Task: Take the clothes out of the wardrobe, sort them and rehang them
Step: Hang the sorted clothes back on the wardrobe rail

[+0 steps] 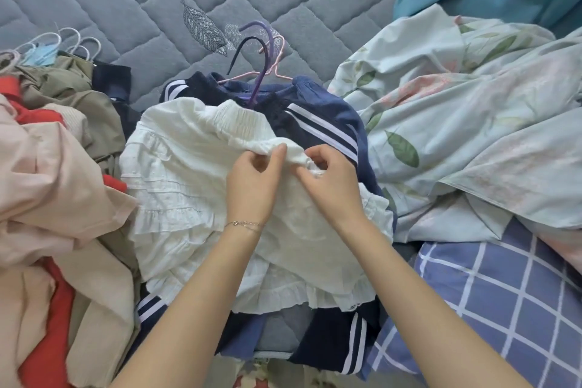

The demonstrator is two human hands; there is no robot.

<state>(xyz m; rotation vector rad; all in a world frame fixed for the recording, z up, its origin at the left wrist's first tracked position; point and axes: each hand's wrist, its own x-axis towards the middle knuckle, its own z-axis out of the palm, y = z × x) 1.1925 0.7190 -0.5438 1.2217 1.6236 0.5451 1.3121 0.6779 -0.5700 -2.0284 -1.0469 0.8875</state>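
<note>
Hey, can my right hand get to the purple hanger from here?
Probably yes. The purple hanger has its hook uncovered beyond the white skirt, nothing across it. But the right hand pinches the skirt's edge and would have to let go first.

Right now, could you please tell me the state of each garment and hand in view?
white skirt: spread over the navy clothes.
left hand: pinches the skirt's gathered edge.
right hand: pinches the skirt's gathered edge.
navy clothes: lying on hangers under the skirt.
clothes pile: heaped and crumpled.
floral sheet: rumpled.
</note>
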